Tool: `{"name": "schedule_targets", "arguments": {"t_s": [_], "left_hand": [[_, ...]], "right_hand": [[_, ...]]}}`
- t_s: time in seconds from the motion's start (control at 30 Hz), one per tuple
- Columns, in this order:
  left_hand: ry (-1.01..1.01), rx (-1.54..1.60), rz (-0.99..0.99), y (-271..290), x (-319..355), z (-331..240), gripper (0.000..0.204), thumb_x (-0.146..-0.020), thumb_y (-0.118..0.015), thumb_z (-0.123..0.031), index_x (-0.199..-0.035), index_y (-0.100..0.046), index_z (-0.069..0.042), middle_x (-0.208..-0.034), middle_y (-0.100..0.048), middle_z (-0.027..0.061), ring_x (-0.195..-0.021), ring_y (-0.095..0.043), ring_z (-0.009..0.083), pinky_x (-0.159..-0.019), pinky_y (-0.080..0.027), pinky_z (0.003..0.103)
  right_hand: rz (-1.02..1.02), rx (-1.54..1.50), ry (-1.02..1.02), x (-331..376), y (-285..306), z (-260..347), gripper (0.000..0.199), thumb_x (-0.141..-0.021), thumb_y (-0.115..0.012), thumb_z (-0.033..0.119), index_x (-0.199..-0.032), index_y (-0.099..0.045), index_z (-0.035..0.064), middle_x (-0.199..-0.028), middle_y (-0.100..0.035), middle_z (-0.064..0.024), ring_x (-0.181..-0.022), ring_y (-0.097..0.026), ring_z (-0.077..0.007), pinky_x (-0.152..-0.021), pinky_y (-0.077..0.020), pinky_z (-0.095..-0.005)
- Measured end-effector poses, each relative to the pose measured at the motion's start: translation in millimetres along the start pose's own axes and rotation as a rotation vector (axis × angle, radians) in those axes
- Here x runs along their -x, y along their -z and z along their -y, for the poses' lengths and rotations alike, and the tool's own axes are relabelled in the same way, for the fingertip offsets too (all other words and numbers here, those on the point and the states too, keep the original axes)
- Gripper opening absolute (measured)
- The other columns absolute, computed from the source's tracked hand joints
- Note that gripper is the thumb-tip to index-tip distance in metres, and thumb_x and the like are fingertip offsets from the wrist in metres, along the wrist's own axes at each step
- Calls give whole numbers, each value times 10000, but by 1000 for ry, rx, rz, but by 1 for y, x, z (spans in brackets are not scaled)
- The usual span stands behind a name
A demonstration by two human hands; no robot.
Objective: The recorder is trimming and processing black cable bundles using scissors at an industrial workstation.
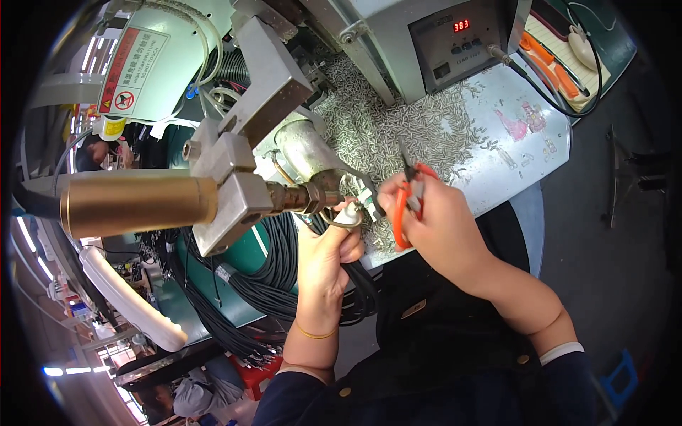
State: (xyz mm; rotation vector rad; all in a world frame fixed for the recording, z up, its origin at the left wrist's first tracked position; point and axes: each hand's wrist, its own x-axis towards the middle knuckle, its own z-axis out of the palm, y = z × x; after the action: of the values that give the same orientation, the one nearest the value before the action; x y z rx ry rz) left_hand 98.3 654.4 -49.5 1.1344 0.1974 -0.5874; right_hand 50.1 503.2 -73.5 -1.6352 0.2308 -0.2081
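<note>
My right hand (442, 220) is closed around orange-handled pliers (402, 213), whose dark narrow jaws point away from me over the metal bits. The thumb and forefinger of that hand are close to a small white-and-green part (366, 201); whether they touch it I cannot tell. On its left, my left hand (328, 245) pinches a small white piece (348, 214) beside a looped thin dark cable. Both hands meet just below the tip of a brass-coloured soldering head (142, 204) clamped in a metal block (231, 192). Fingers partly hide the held piece.
Small silver metal bits (426, 128) cover much of the pale worktop (547, 153). Bundled black cables (266, 284) lie left of my left hand. A grey control box (462, 53) stands behind. A lit white lamp (131, 302) is at left; orange-handled tools (561, 74) lie at far right.
</note>
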Motion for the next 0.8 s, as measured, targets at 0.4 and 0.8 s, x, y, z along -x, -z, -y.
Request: {"name": "schedule_targets", "arguments": {"t_s": [0.4,0.8], "left_hand": [[69,-114,11,6,-6,-12,197,-821,-599,-43,-1000,-537,12,-630,-442,-16,-433,-274,32,-396,-206,184],[52,-174,-4,2,-3,-13,199,-815,-615,-68,-978,-539,17,-655,-456,-11,-452,-295,37,-407,-220,185]], "right_hand": [[103,24,-102,-17,-3,3,196,-849,-608,163,-866,-550,-24,-577,-511,-35,-479,-453,-71,-449,-364,-242],[117,-10,-80,-16,-2,2,189,-849,-612,140,-882,-535,-29,-605,-499,-8,-504,-431,-43,-447,-350,-223]]}}
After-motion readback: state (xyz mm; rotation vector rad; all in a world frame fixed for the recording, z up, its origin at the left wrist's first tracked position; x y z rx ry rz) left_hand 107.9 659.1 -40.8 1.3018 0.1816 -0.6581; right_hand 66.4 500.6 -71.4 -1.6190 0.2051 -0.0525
